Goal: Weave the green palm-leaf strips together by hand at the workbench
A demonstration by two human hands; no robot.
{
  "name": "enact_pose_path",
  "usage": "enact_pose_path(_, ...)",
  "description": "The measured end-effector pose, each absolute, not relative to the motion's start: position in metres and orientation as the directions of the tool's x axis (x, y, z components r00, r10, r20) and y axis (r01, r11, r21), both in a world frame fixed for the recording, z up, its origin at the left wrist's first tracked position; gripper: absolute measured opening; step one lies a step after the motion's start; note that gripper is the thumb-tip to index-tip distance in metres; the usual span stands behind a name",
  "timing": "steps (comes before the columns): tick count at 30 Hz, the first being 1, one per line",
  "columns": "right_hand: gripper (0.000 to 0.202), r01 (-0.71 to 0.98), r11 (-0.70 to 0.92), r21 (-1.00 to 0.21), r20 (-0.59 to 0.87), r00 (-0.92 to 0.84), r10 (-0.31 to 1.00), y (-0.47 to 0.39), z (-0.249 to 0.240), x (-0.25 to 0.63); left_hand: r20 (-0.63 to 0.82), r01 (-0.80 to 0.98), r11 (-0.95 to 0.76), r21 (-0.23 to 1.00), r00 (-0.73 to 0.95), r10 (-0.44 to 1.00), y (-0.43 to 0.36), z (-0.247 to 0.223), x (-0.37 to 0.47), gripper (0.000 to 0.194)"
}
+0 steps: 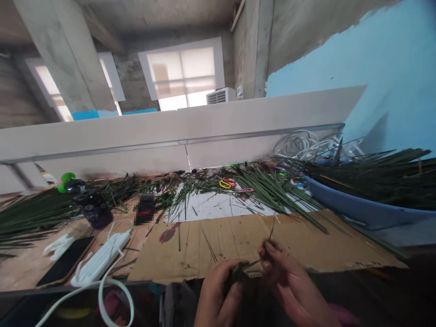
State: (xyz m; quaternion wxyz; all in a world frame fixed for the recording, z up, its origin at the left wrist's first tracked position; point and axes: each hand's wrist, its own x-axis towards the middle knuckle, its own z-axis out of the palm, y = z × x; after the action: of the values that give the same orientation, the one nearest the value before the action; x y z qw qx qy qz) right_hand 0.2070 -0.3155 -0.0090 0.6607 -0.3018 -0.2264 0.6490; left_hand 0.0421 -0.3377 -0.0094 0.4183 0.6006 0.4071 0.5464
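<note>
While the left hand (220,288) curls round a small dark-green wad, the right hand (284,270) pinches a leaf strip (253,262).
Strip spans the gap between the hands, at the near edge of a cardboard sheet (306,240); end pokes up past right fingertips. Far: long green leaves (272,186), scissors (225,186). Right: blue tub (361,205), leaf-heaped. Left: phone (66,262), white power strip (102,256).
</note>
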Motion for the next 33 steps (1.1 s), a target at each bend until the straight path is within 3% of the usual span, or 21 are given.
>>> enact_pose_path(3,0.034,-0.76,-0.048,-0.648,-0.126,0.044,0.991,-0.315,0.0,0.207,0.25,-0.002,-0.252,0.968,0.111,0.962,-0.339,0.006,0.041,0.043)
enact_pose_path(9,0.037,-0.837,-0.075,-0.542,-0.154,0.011,0.988,-0.312,0.018,0.211,0.086,-0.154,-0.069,0.986,0.108,0.99,-0.334,0.001,0.043,0.044)
enact_pose_path(16,0.029,-0.719,-0.014,-0.695,-0.069,0.048,0.996,-0.309,0.009,0.217,0.09,-0.263,-0.042,0.964,0.175,0.98,-0.328,-0.002,0.044,0.046)
enact_pose_path(19,0.031,-0.583,-0.013,-0.812,-0.041,0.035,0.999,-0.31,0.004,0.217,0.128,-0.219,-0.093,0.971,0.148,0.981,-0.326,0.0,0.041,0.045)
enact_pose_path(23,0.03,-0.237,0.093,-0.967,0.104,-0.031,0.994,-0.313,0.003,0.223,0.152,-0.21,-0.126,0.97,0.11,0.982,-0.322,-0.004,0.039,0.046)
enact_pose_path(27,0.029,0.019,0.243,-0.97,0.241,-0.076,0.968,-0.321,0.008,0.229,0.102,-0.236,-0.082,0.968,0.073,0.992,-0.318,-0.01,0.039,0.047)
enact_pose_path(33,0.023,0.139,0.319,-0.938,0.311,-0.075,0.947,-0.327,0.014,0.232,0.027,-0.344,0.0,0.939,0.074,0.997,-0.315,-0.015,0.041,0.049)
